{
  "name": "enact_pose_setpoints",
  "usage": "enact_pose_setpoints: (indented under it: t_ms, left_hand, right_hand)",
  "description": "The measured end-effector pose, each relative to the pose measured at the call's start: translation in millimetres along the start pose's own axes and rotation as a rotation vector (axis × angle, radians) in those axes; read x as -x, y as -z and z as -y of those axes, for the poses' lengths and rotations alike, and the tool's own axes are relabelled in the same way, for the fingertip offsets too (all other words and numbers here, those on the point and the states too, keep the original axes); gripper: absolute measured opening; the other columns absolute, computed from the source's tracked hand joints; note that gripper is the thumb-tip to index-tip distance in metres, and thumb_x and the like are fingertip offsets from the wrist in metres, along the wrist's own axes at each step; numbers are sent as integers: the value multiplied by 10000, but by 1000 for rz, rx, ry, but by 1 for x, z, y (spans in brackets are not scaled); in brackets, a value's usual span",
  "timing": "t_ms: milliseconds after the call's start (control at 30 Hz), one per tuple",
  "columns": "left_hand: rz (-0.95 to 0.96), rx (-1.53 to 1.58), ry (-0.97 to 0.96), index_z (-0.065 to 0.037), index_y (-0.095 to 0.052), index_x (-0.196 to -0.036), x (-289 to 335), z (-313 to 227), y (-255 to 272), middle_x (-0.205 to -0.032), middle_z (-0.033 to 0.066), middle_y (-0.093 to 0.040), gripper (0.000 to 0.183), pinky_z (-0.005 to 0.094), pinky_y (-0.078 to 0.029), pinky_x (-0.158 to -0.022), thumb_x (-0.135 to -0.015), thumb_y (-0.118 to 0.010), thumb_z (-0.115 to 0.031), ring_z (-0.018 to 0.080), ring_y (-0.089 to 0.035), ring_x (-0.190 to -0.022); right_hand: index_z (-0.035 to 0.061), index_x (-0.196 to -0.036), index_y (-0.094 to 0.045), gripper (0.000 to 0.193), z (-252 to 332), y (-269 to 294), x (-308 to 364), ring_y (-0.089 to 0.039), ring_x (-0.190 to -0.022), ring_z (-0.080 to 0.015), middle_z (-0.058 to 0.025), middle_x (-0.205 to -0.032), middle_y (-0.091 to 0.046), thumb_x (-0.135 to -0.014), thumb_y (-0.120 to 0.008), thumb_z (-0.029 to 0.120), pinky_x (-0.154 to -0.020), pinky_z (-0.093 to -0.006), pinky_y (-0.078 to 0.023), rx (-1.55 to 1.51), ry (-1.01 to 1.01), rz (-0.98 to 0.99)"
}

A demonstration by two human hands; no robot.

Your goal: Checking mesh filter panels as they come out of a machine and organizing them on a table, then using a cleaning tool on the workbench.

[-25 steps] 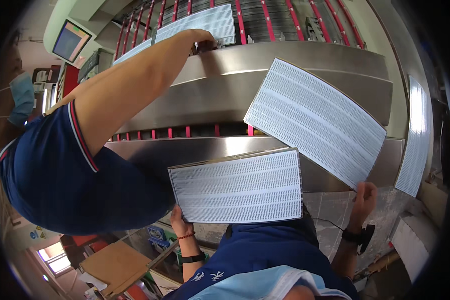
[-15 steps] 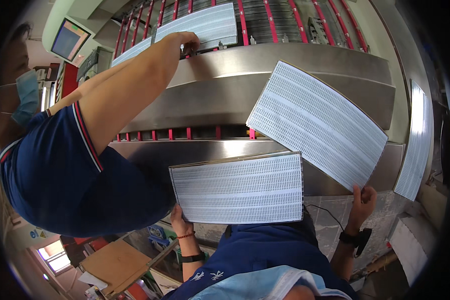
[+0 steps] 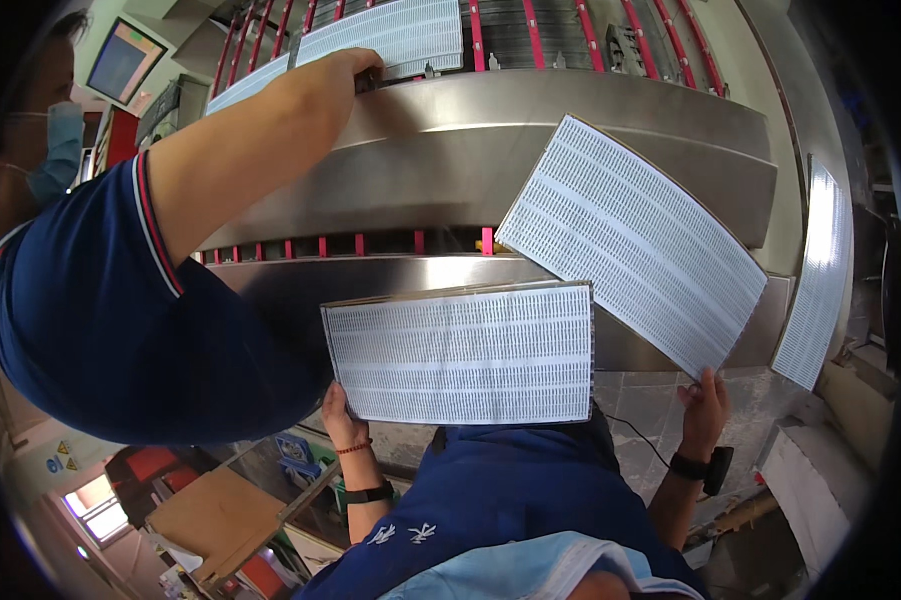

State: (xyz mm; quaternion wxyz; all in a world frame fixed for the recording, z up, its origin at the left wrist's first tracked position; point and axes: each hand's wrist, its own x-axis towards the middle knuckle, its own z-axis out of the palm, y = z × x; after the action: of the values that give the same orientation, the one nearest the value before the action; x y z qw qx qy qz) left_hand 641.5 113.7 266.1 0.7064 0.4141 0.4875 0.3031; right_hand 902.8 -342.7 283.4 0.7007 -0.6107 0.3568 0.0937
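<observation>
My left hand (image 3: pixel 344 418) grips the lower left corner of a thin white panel (image 3: pixel 458 355) printed with rows of fine marks, its fingers partly hidden behind it. This panel lies nearly level in front of my waist. At the right, my right hand (image 3: pixel 705 408) pinches the near corner of a second white panel (image 3: pixel 635 245) of the same kind. That one is tilted, slanting up to the far left over the metal machine front. The two panels come close together or overlap near the first one's upper right corner.
A co-worker's arm (image 3: pixel 260 140) reaches across from the left to more white panels (image 3: pixel 395 38) on the machine's conveyor with red bars (image 3: pixel 533 35). A metal ledge (image 3: pixel 470 160) crosses ahead. Another panel (image 3: pixel 813 290) stands at far right; a screen (image 3: pixel 125 60) is upper left.
The whole view has shifted slightly, so everything appears a little higher and further left. Both hands keep their hold on the same two panels.
</observation>
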Motion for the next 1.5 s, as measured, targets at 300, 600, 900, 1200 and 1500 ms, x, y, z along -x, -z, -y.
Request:
enact_pose_setpoints:
  t_ms: [300,600,900,1200,1500]
  left_hand:
    - [36,21,-33,59,-569,-1012,-1,4,6,-957,102,-626,239,291,-471,-737,-872,-537,-132,183,-597,-823]
    - [72,53,-33,80,-520,-1095,2,8,-8,-1030,114,-602,290,295,-452,-801,-891,-500,-126,189,-580,-899]
    - [93,62,-40,92,-529,-1066,4,20,-13,-1015,123,-605,290,300,-457,-780,-874,-547,-125,192,-584,-884]
    - [133,24,-22,93,-523,-1091,14,32,-32,-1035,114,-599,295,278,-454,-792,-883,-527,-117,176,-577,-899]
    - [187,34,-18,102,-515,-1110,20,38,-37,-1032,123,-603,318,263,-457,-791,-879,-539,-115,160,-581,-887]
  right_hand:
    - [18,-1001,-518,266,20,17,1,-454,-545,-68,-2,-725,-519,-912,-478,265,-529,-257,-459,12,186,84]
    - [25,-1003,-515,238,15,8,1,-441,-592,-69,-12,-788,-536,-916,-463,241,-565,-272,-452,-248,315,81]
    - [23,-979,-512,176,-6,17,18,-482,-585,-65,-46,-833,-573,-912,-465,179,-519,-245,-453,-277,242,268]
    - [-2,-947,-518,182,-37,-2,60,-429,-458,-43,-47,-718,-569,-925,-442,162,-479,-230,-490,125,224,403]
    - [-7,-962,-516,178,-54,11,49,-434,-447,-39,-76,-802,-607,-924,-445,151,-448,-222,-496,103,292,389]
